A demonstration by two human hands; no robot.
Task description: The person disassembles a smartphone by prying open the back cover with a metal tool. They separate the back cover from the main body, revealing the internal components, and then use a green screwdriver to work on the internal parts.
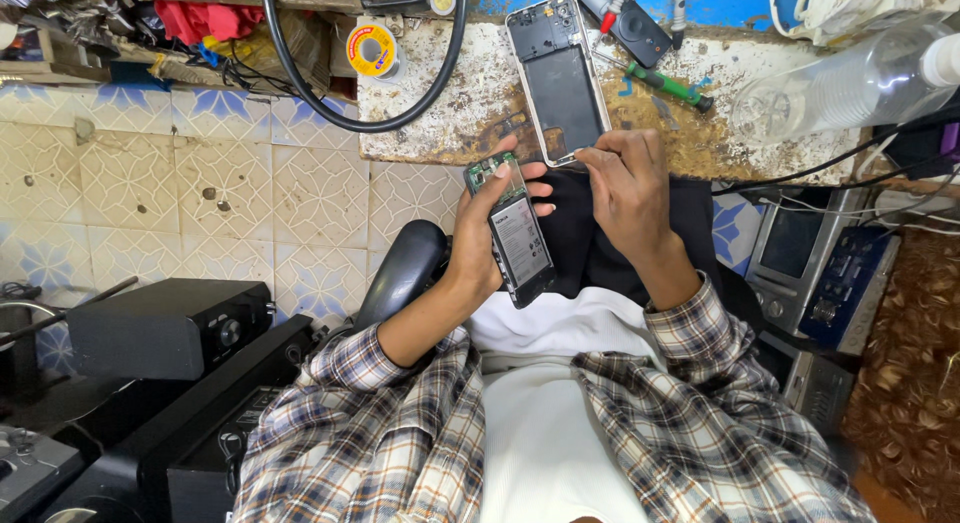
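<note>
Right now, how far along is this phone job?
Already done: the phone frame lies stripped and open on the workbench. In hand: the left hand grips the inner phone body, circuit board exposed, while the right hand pinches at the frame's lower edge. Left, it seems: joining the two parts; the screwdriver lies untouched.

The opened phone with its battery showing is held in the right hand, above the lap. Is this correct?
Not quite. The head view shows the opened phone held in the left hand, above the lap. The right hand touches the phone frame on the workbench.
</note>
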